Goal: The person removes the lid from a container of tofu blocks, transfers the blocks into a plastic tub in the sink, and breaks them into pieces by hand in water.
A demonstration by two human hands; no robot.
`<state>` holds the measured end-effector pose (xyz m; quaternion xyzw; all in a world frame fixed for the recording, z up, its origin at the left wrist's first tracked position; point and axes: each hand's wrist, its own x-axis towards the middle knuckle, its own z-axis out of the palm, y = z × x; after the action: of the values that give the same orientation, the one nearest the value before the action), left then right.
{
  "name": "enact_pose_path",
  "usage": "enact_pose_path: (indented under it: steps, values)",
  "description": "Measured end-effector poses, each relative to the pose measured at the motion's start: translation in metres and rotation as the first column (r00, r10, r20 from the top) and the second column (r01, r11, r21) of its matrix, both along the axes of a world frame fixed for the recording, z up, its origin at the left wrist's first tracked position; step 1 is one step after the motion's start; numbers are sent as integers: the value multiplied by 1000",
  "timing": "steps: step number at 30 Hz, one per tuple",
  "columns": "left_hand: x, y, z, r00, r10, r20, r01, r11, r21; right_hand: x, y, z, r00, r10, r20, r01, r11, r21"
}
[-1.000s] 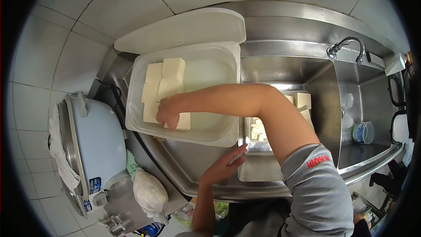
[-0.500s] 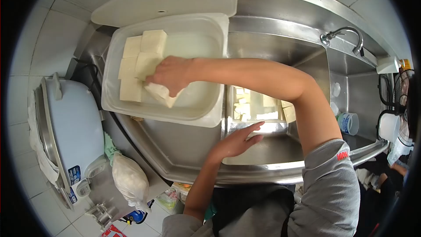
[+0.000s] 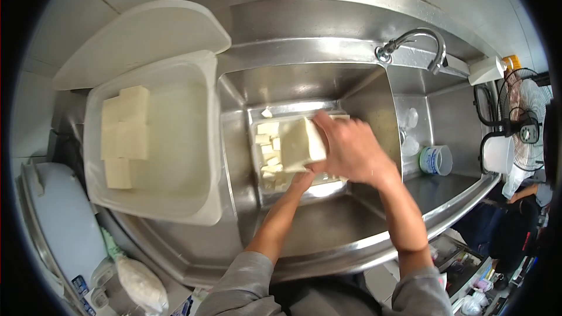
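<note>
My right hand [image 3: 354,149] grips a large white block of tofu [image 3: 301,143] by its right side, above the middle basin. My left hand [image 3: 304,178] is at the block's lower edge; its fingers are hidden behind the block and my right hand. Below the block, a clear rectangular container [image 3: 256,155] sits in the basin with several small tofu cubes [image 3: 269,140] in its left part. On the left, more tofu blocks [image 3: 133,131] lie in cloudy liquid inside a big white plastic tub [image 3: 213,140].
A white lid [image 3: 146,41] leans behind the tub. The steel sink [image 3: 328,240] has a curved faucet [image 3: 430,38] at the back. In the right basin lies a plastic cup [image 3: 436,160]. A fan [image 3: 527,105] stands at the far right, and a person's arm [image 3: 523,192] shows below it.
My right hand has carried a tofu block from the tub over to the middle basin. My left hand has moved in against it. The camera view has shifted right.
</note>
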<state>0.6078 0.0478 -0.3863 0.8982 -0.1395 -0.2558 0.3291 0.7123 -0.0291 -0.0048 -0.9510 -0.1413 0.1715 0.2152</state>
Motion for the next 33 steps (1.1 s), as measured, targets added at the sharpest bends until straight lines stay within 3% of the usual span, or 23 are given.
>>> enact_pose_path:
  steps: [4, 8, 13, 14, 17, 18, 21, 25, 26, 29, 31, 33]
  values:
    - [0, -8, -56, 956, -272, 111, 261, 960, 106, -31, -35, -67, 991, -125, -54, 118, 985, -123]
    - [4, -9, -79, 855, -497, 148, 460, 858, 228, -55, -48, -129, 955, -249, -159, 222, 960, -171]
    - [14, 13, -74, 848, -529, 29, 489, 801, 345, -76, -44, -202, 871, -415, -263, 372, 906, -201]
    - [17, 20, -67, 857, -515, -14, 480, 787, 387, -72, -41, -207, 773, -478, -418, 425, 878, -218]
    - [22, 29, -51, 917, -398, -27, 372, 830, 415, -88, -47, -268, 676, -535, -507, 615, 789, -14]
    - [23, 31, -50, 938, -346, -13, 321, 855, 407, -87, -49, -282, 569, -503, -650, 703, 708, 68]
    - [26, 42, -48, 959, -280, 44, 261, 933, 248, -92, -45, -314, 423, -458, -782, 833, 537, 136]
    - [41, 43, -47, 893, -422, -155, 449, 812, 372, -90, -53, -349, 32, -278, -960, 922, 379, -79]
    - [48, 44, -38, 874, -440, -206, 486, 795, 364, -90, -57, -366, -21, -289, -957, 892, 427, -148]
    - [59, 42, -29, 827, -430, -363, 544, 777, 317, -94, -54, -386, 171, -433, -885, 947, 319, 27]
    - [67, 40, -20, 767, -446, -461, 600, 752, 271, -99, -52, -395, 303, -591, -748, 884, 467, -11]
    - [71, 34, -5, 778, -310, -546, 500, 832, 240, -99, -41, -382, 408, -702, -584, 816, 567, -112]
